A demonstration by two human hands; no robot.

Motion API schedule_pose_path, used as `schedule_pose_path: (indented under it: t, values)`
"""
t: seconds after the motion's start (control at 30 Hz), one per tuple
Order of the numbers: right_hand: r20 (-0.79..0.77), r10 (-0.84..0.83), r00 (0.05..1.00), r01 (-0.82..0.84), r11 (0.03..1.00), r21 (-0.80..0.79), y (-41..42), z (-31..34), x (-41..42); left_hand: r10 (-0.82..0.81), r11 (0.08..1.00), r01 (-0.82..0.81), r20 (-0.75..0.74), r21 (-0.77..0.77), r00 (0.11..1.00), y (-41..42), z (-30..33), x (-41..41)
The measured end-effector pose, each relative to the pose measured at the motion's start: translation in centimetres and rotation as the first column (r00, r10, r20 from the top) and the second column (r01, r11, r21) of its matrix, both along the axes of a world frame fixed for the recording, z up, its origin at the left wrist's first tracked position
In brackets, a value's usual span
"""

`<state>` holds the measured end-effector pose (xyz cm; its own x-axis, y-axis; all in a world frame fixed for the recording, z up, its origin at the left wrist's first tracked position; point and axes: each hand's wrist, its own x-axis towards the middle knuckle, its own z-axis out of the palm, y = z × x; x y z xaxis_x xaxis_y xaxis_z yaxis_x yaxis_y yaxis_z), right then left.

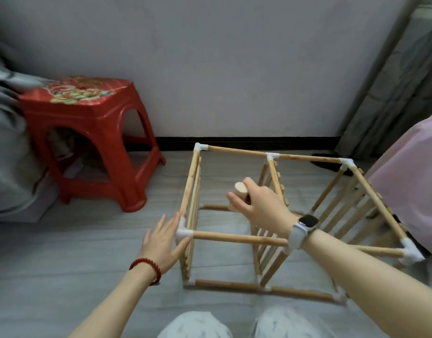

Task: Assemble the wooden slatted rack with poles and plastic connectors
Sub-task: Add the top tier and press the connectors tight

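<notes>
The wooden rack [237, 239] stands on the floor as a box frame of round poles joined by white plastic connectors [184, 232], with three upright slatted panels: left, middle and right. My left hand [162, 240] lies flat, fingers spread, against the near left corner connector. Over the left bay, my right hand [259, 203] holds a small wooden mallet [240, 187]; only its round pale head end shows past my fingers. A watch sits on my right wrist.
A red plastic stool [88, 140] stands at the left by the wall. Grey fabric lies at the far left, pink bedding [410, 176] at the right beside the rack. My knees [246, 325] are at the bottom edge. Grey floor surrounds the rack.
</notes>
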<state>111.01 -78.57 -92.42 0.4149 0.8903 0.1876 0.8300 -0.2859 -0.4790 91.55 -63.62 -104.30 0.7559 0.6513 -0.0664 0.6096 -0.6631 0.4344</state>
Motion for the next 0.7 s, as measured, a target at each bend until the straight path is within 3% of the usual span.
schedule_pose_path:
  t: [0.1, 0.13, 0.2, 0.23, 0.27, 0.33, 0.4, 0.5, 0.6, 0.7]
  values:
    - [-0.096, 0.104, 0.990, -0.077, 0.964, 0.253, 5.0, 1.0, -4.6, 0.006, 1.000, -0.006, -0.094, 0.001, 0.996, 0.4, -0.6, -2.0]
    - [-0.092, 0.132, 0.987, -0.104, 0.960, 0.261, 6.3, 0.1, -6.1, 0.044, 0.999, -0.044, -0.120, 0.007, 0.992, 0.9, -0.8, -3.0]
    - [-0.014, 0.177, 0.984, -0.177, 0.984, -0.005, 7.4, -2.8, -8.2, 0.131, 0.991, -0.129, -0.142, 0.024, 0.981, 1.9, -1.0, -4.4]
    - [0.056, 0.216, 0.975, -0.201, 0.959, -0.202, 7.6, -4.1, -8.6, 0.174, 0.985, -0.171, -0.139, 0.032, 0.975, 2.6, -1.0, -5.2]
    - [0.113, 0.231, 0.966, -0.190, 0.936, -0.296, 7.9, -4.7, -8.5, 0.209, 0.978, -0.205, -0.131, 0.044, 0.969, 3.1, -0.8, -5.7]
    - [0.191, 0.230, 0.954, -0.183, 0.955, -0.234, 9.4, -4.0, -7.9, 0.256, 0.966, -0.250, -0.094, 0.071, 0.962, 4.6, -0.2, -6.4]
    - [0.138, 0.222, 0.965, -0.206, 0.971, -0.125, 10.2, -3.7, -7.6, 0.260, 0.965, -0.257, -0.049, 0.056, 0.964, 5.8, 0.4, -6.4]
    - [0.074, 0.300, 0.951, -0.266, 0.918, -0.295, 8.9, -5.3, -9.0, 0.225, 0.974, -0.225, 0.012, 0.027, 0.974, 6.8, 1.1, -5.1]
    - [-0.032, 0.218, 0.975, -0.220, 0.948, -0.229, 10.3, -4.7, -6.7, 0.174, 0.982, -0.177, 0.049, 0.059, 0.983, 8.9, 2.5, -2.0]
    - [-0.196, -0.020, 0.980, 0.016, 1.000, -0.024, 13.5, -1.7, -0.6, 0.133, 0.988, -0.138, 0.086, 0.061, 0.987, 11.1, 4.3, 2.1]
